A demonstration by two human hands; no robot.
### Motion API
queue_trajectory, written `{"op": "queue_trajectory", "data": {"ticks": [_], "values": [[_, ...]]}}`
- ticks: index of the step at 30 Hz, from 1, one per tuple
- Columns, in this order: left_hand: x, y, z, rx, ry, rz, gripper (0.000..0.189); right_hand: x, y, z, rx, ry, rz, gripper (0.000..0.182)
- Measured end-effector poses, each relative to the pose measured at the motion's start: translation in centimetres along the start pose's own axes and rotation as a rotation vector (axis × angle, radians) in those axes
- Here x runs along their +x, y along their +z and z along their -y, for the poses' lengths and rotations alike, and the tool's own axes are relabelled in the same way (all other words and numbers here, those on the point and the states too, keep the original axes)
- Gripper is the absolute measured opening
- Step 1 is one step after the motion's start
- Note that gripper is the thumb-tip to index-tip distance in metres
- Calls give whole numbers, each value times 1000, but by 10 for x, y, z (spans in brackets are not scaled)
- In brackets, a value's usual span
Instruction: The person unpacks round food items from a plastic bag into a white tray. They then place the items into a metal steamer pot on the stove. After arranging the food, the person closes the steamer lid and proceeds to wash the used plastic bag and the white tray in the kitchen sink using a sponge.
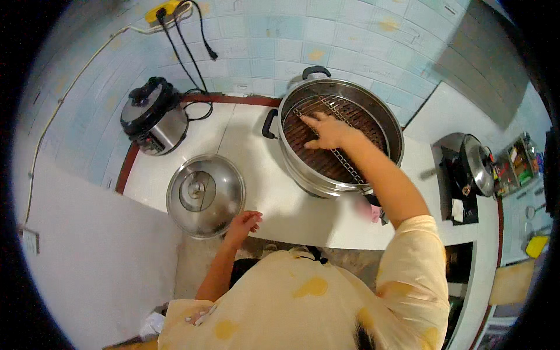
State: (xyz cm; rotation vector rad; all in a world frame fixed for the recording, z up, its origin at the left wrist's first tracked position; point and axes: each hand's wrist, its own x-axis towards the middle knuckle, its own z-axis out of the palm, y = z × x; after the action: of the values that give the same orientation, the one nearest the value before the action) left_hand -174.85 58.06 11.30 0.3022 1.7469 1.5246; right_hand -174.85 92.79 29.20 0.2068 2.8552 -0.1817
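My right hand (328, 131) is over the inside of a large round metal steamer pot (393, 127), its fingers spread above a brown slatted rack (350, 162). Whether the fingertips touch the rack cannot be told. Two chain-like metal strips cross the slats. Black handles stick out from the pot's side. Near the counter's front edge, my left hand (246, 225) is loosely curled with nothing visible in it, beside the lower right rim of a domed metal lid (229, 179) that lies on the white counter (267, 197).
An electric pressure cooker (153, 120) stands at the back left, with black cords hanging from a yellow power strip (162, 13) on the tiled wall. On the right is a stove (468, 212) bearing a lidded pan (477, 164). A pink item (375, 213) lies by the pot.
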Motion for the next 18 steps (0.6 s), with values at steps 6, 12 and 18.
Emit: {"op": "queue_trajectory", "data": {"ticks": [6, 12, 18], "values": [[20, -4, 15, 13, 43, 295, 20, 9, 27, 17, -90, 148, -1, 67], [36, 17, 44, 169, 161, 573, 22, -38, -3, 52, -65, 405, 53, 35], [18, 95, 44, 340, 115, 778, 22, -123, 27, 29, 263, 354, -289, 34]]}}
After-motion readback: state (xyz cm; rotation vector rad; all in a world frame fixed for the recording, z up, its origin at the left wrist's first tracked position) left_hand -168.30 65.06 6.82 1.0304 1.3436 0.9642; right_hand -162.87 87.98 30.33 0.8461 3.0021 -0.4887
